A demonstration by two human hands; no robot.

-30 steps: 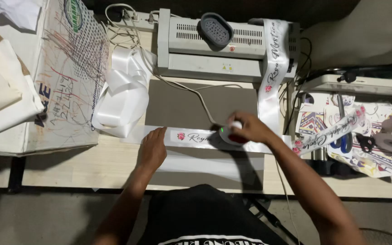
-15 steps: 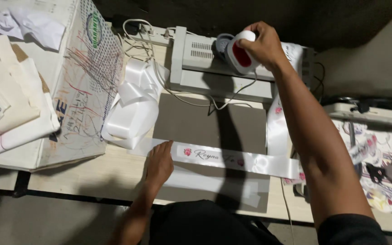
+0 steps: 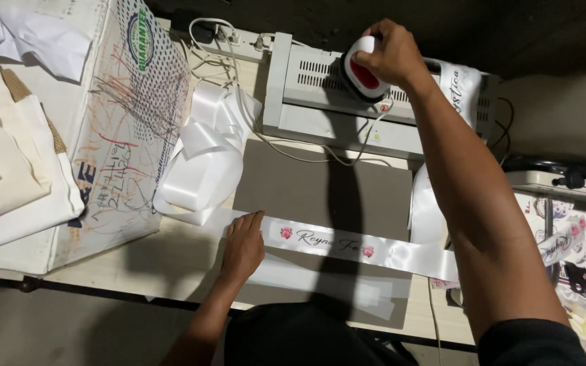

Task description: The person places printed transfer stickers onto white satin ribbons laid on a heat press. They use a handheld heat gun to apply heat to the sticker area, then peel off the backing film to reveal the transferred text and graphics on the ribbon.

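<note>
White ribbon point(image 3: 347, 247) lying flat on the counter point(image 3: 191, 268) — long axis left to right, left hand point(image 3: 242, 247) spread flat on its left end, right hand point(image 3: 391, 54) gripping a small iron point(image 3: 361, 68) on the grey machine point(image 3: 320, 108)

I see a white satin ribbon point(image 3: 347, 247) with pink roses and black script, at six o'clock from a red-and-white iron point(image 3: 363, 70).
</note>
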